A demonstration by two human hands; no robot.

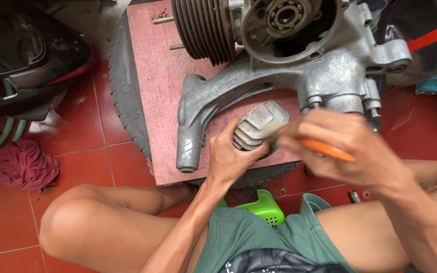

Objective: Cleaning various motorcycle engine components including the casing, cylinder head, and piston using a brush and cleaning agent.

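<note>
My left hand (pixel 231 156) grips a small ribbed grey metal cover (pixel 259 124) and holds it over a red board (pixel 153 86). My right hand (pixel 345 144) is closed on an orange-handled brush (pixel 324 149), whose blurred bristle end touches the cover's right side. Just behind both hands lies a large grey aluminium engine casing (pixel 299 65) with a finned cylinder (pixel 203 28) and a round bearing opening (pixel 284 15).
The red board rests on a black tyre (pixel 122 86) on a red tiled floor. A dark red rag (pixel 24 164) and green hoses (pixel 1 139) lie at left under a black scooter panel (pixel 21 55). A green plastic part (pixel 264 207) sits between my bare knees. Small bolts (pixel 357 195) lie at right.
</note>
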